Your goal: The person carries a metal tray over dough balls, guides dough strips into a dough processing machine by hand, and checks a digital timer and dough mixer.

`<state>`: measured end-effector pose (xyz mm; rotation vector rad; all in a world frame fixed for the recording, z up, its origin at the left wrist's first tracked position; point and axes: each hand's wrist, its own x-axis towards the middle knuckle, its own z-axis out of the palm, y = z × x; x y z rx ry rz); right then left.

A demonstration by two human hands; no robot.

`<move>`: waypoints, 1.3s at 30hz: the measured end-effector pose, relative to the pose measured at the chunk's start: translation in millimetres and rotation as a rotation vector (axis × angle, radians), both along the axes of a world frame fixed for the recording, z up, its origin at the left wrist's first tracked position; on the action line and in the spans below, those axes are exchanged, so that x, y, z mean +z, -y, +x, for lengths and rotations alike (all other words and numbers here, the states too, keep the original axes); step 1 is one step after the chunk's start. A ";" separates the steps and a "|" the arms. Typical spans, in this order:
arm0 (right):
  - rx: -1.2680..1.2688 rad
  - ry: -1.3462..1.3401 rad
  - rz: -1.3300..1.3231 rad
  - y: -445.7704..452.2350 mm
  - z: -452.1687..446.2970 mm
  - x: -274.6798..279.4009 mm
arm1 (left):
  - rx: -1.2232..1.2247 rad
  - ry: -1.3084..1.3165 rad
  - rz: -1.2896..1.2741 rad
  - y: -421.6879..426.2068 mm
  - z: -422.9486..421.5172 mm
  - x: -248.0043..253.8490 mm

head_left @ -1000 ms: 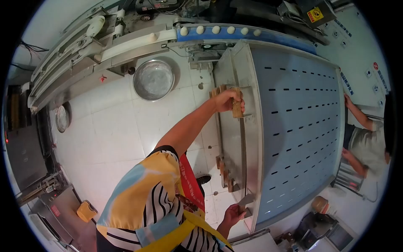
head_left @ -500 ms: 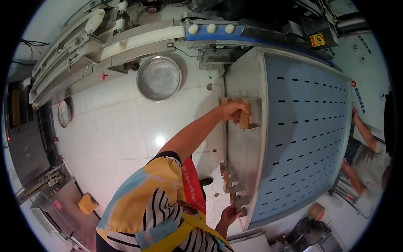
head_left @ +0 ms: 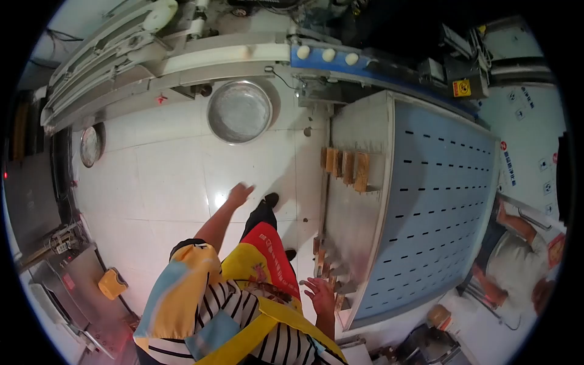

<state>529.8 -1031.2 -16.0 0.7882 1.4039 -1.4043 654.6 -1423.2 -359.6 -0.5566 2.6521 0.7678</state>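
Note:
My left hand (head_left: 241, 194) is over the tiled floor, away from the metal cabinet, holding nothing; its fingers are slightly blurred but look loosely apart. My right hand (head_left: 320, 296) has its fingers spread, close beside the lower wooden pieces (head_left: 322, 258) on the cabinet's side; whether it touches them I cannot tell. Higher on that same side sit several wooden handle-like blocks (head_left: 348, 168) in a row on a metal bracket. The cabinet's broad blue slotted panel (head_left: 438, 201) has a metal edge.
A round metal pan (head_left: 239, 112) lies on the floor near a conveyor (head_left: 207, 61). Three pale dough balls (head_left: 328, 55) rest on its blue belt. Another person (head_left: 514, 261) stands beyond the cabinet at right. Machinery with a yellow object (head_left: 112, 283) stands at lower left.
My left hand has let go of the upper wooden block and swung left, away from the cabinet. My right hand has opened off the lower pieces. The other person's arms have moved lower in the view.

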 end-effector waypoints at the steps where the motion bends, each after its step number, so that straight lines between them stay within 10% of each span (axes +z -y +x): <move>1: 0.046 -0.017 0.014 1.2 0.7 1.5 | 0.044 0.151 0.004 7.4 38.9 21.4; 3: 0.142 -0.055 0.038 3.6 1.8 9.0 | 0.832 0.377 0.162 12.0 95.1 53.7; 5: 0.136 -0.085 -0.017 0.1 -0.6 13.2 | 0.984 0.398 0.260 12.5 142.5 93.2; 9: 0.254 -0.108 -0.099 11.1 1.1 -25.1 | 0.400 0.123 0.014 -8.1 237.6 128.1; 11: 0.429 -0.054 -0.276 27.8 -1.8 -45.5 | 0.528 0.048 -0.069 -32.4 284.3 143.2; 13: 0.695 -0.121 -0.258 23.5 -26.8 -120.6 | 1.370 0.153 0.400 -47.9 296.4 226.8; 15: 1.300 -0.755 -0.178 7.4 -58.1 -278.6 | 1.348 0.166 0.405 -58.1 351.2 251.9; 19: 1.025 -0.046 -0.238 174.9 -10.3 -185.0 | 1.772 0.094 0.340 -124.4 477.4 264.5; 27: 1.494 -0.243 -0.345 410.7 176.8 -147.1 | 1.989 0.310 0.738 -205.5 647.8 254.6; 30: 2.061 -0.583 -0.322 480.1 248.5 -152.0 | 1.742 0.319 0.634 -142.3 721.1 282.4; 33: 2.885 -1.518 -0.922 556.6 315.3 -139.4 | 1.550 0.254 0.253 -57.2 810.7 273.0; 34: 2.855 -1.681 -1.187 586.7 337.5 -132.0 | 1.598 0.157 0.146 -26.4 840.8 268.6; 36: 2.165 -0.835 -1.265 630.6 385.9 -109.4 | 1.710 -0.052 0.024 48.6 893.5 297.4; 38: 3.143 -2.070 -0.947 752.8 436.2 -145.7 | 1.865 -0.280 0.055 104.6 947.5 319.4; 39: 3.224 -2.016 -0.647 798.3 465.3 -140.9 | 1.949 -0.399 0.101 127.6 971.5 328.5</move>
